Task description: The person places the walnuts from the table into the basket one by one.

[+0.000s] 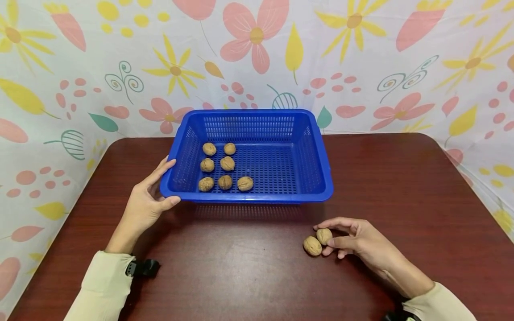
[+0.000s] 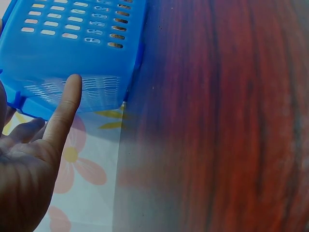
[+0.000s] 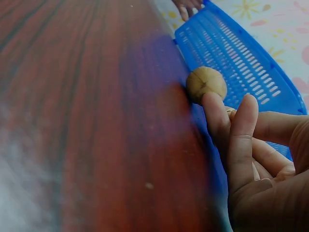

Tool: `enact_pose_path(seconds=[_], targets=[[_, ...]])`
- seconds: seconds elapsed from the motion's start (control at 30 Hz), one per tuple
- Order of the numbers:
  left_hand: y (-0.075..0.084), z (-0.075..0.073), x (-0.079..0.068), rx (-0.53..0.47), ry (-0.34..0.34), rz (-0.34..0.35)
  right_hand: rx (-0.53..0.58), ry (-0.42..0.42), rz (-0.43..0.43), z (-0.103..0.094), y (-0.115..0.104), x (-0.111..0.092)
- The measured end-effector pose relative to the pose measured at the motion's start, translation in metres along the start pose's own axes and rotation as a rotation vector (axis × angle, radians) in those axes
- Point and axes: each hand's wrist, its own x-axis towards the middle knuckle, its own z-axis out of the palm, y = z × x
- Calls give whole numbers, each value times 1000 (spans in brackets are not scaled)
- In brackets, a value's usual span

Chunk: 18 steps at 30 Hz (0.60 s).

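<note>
A blue plastic basket (image 1: 257, 197) with slotted walls stands on the table, several walnuts (image 1: 227, 163) lying on the left part of its floor. My left hand (image 1: 146, 203) holds the basket's front-left corner, fingers at the left rim and thumb by the front edge. In the left wrist view that thumb (image 2: 67, 111) lies straight against the basket wall. To the right, in front of the basket, my right hand (image 1: 363, 243) pinches one walnut (image 1: 324, 236) between thumb and fingers. A second walnut (image 1: 312, 246) sits right beside it, partly overlapping it in the head view.
The dark red-brown wooden table (image 1: 241, 276) has rounded back corners. Behind and beside it hangs a white cloth (image 1: 353, 53) printed with flowers and leaves. A black strap (image 1: 142, 268) is on the left wrist.
</note>
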Motion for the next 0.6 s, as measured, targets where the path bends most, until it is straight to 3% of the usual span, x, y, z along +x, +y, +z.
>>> enact_pose_path(seconds=[0.2, 0.43, 0.6], targets=[[0, 0, 0, 12, 1, 0, -85, -17, -48, -5, -16, -8], [2, 0, 0, 15, 0, -3, -21, -126, -129, -8, -44, -13], [3, 1, -1, 12, 2, -4, -16, -141, -154, -1, -78, -2]])
